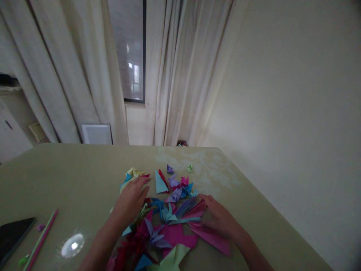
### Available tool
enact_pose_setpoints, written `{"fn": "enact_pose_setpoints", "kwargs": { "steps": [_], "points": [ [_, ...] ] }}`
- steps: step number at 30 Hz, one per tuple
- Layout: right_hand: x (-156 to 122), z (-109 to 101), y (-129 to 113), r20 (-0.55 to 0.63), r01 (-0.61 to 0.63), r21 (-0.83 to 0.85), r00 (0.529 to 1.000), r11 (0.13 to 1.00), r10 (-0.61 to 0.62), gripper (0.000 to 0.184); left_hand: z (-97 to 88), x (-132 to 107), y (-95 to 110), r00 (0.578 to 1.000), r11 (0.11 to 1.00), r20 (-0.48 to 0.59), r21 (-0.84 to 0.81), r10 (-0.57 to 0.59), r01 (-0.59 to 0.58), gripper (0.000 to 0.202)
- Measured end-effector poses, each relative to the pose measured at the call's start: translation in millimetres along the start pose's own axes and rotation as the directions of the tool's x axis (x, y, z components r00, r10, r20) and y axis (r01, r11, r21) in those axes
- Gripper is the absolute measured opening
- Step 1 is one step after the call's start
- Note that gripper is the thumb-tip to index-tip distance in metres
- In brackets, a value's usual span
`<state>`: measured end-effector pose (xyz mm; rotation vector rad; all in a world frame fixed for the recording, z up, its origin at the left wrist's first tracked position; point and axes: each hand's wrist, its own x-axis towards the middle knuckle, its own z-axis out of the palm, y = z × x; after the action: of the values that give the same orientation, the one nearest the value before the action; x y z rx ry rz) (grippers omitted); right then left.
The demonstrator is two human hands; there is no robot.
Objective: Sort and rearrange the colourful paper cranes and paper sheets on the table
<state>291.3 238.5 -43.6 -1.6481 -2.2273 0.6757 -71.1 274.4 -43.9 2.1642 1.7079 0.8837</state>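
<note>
A loose heap of folded paper pieces in several colours lies between my two hands. My left hand rests at the heap's left side, fingers stretched out and thumb apart, near a yellow folded paper. On the right, my right hand is slightly blurred, with its fingers extended against a pink folded paper. Between the hands are a light-blue folded paper star, a purple folded paper flower and a magenta sheet. A pale green folded paper lies closest to me.
A dark phone and a green-and-pink stick lie at the left. Beyond the heap sit a light-blue and red folded triangle, a small purple piece and a small green piece. A wall borders the table's right side.
</note>
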Motion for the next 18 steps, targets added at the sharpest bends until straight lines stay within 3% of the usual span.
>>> {"fn": "enact_pose_setpoints", "kwargs": {
  "steps": [2, 4, 6, 8, 10, 12, 16, 18],
  "points": [
    [-14.1, 11.6, 9.1, 0.036, 0.003, 0.051, 0.999, 0.999, -0.005, 0.066, 18.1, -2.9, 40.4, 0.984, 0.998, 0.172, -0.048, 0.051, -0.043, 0.036],
    [-22.5, 18.7, 13.9, 0.046, 0.0, 0.052, 0.999, 0.999, -0.003, 0.036, 40.2, -9.3, 74.4, 0.932, 0.994, 0.348, 0.003, 0.105, -0.113, 0.03],
    [-26.9, 17.5, 16.7, 0.015, -0.013, 0.032, 1.0, 0.999, 0.013, 0.018, 60.1, -16.3, 95.6, 0.883, 0.982, 0.457, 0.094, 0.105, -0.166, 0.03],
    [-28.8, 7.8, 19.3, -0.051, 0.0, 0.067, 0.999, 0.998, 0.004, 0.021, 72.4, -20.7, 104.1, 0.86, 0.971, 0.502, 0.151, 0.086, -0.186, 0.031],
    [-27.8, -7.0, 21.4, -0.149, 0.039, 0.17, 0.989, 0.985, -0.013, 0.025, 74.7, -21.3, 105.1, 0.864, 0.971, 0.497, 0.157, 0.08, -0.18, 0.029],
    [-22.0, -22.2, 20.4, -0.266, 0.077, 0.295, 0.964, 0.952, 0.005, 0.029, 66.7, -18.3, 103.7, 0.895, 0.984, 0.441, 0.118, 0.07, -0.135, 0.024],
    [6.0, -38.9, -2.0, -0.469, 0.159, 0.433, 0.881, 0.887, 0.071, 0.038, 27.3, -6.0, 90.6, 0.968, 0.996, 0.246, -0.087, 0.039, -0.018, 0.018],
    [23.7, -38.0, -22.3, -0.466, 0.208, 0.415, 0.885, 0.886, 0.01, 0.038, 1.9, 0.1, 72.0, 0.987, 0.992, 0.158, -0.127, 0.014, 0.006, 0.021]
  ]
}}
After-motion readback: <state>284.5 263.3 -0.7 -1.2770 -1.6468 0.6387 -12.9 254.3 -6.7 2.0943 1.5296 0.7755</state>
